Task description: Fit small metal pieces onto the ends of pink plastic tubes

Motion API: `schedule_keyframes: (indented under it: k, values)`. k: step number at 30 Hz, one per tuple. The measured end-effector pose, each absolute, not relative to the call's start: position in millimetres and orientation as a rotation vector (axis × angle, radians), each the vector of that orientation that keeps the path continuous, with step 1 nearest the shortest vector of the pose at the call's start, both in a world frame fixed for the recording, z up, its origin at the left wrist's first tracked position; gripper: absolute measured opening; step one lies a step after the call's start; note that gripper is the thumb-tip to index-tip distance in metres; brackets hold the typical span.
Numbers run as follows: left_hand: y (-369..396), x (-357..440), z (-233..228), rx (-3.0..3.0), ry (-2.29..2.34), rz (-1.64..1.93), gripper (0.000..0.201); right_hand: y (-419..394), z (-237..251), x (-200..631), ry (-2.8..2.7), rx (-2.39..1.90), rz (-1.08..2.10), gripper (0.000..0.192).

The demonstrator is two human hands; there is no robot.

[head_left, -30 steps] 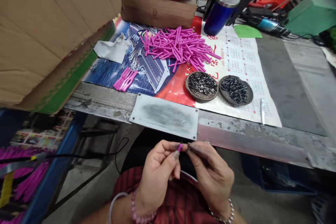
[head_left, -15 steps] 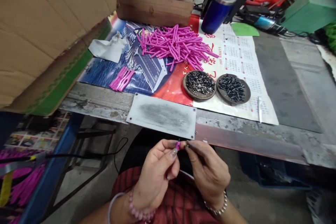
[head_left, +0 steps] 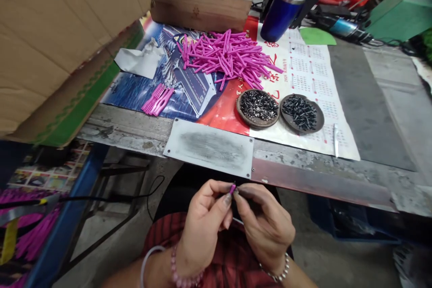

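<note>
My left hand (head_left: 209, 220) pinches a magenta plastic stick (head_left: 232, 188) between thumb and forefinger, just below the table's front edge. A small dark tip stands out of the stick's upper end. My right hand (head_left: 265, 222) is closed, its thumb and fingertips against the same end of the stick; anything small between them is hidden. Beyond the hands lie a round dish of small metal fittings (head_left: 258, 108) and a second dish of dark pin-like pieces (head_left: 302, 114). Farther back a heap of magenta sticks (head_left: 229, 58) covers the poster.
A worn white plate (head_left: 209, 146) is fixed at the table's edge. A few magenta sticks (head_left: 158, 99) lie in a row at left, beside a large cardboard box (head_left: 67, 45). A blue tumbler (head_left: 285, 9) stands at the back; a white pen-like tool (head_left: 335, 140) lies right.
My right fingertips have moved left and now meet the stick's end; before, a small gap lay between them. The stick has shifted slightly right with my left hand.
</note>
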State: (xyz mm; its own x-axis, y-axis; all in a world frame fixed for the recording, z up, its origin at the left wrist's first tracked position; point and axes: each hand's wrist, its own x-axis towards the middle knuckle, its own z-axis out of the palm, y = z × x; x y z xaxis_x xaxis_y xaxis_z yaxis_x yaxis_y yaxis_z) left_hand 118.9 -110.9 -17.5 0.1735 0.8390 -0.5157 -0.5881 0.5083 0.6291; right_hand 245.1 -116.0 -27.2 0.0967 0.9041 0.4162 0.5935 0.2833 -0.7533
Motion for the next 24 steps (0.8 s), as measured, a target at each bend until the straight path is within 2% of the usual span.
schedule_keyframes:
  k: [8,12,17,24]
  values:
    - [-115.2,119.8,-24.9,0.439,0.929,1.108,0.009,-119.4,-29.0,241.5,-1.535,-1.349,0.480,0.020]
    - [-118.5,120.0,-27.2,0.526,0.913,1.152,0.002,-120.7,-27.6,239.0,-1.427,-1.341,0.632,0.016]
    - [-121.1,118.5,-27.3,0.709,0.958,1.181,0.008,-120.3,-31.7,236.3,-1.362,-1.368,0.696,0.013]
    - [-121.1,119.0,-21.3,0.844,1.106,1.184,0.011,-112.3,-29.0,237.5,-1.572,-1.315,0.511,0.011]
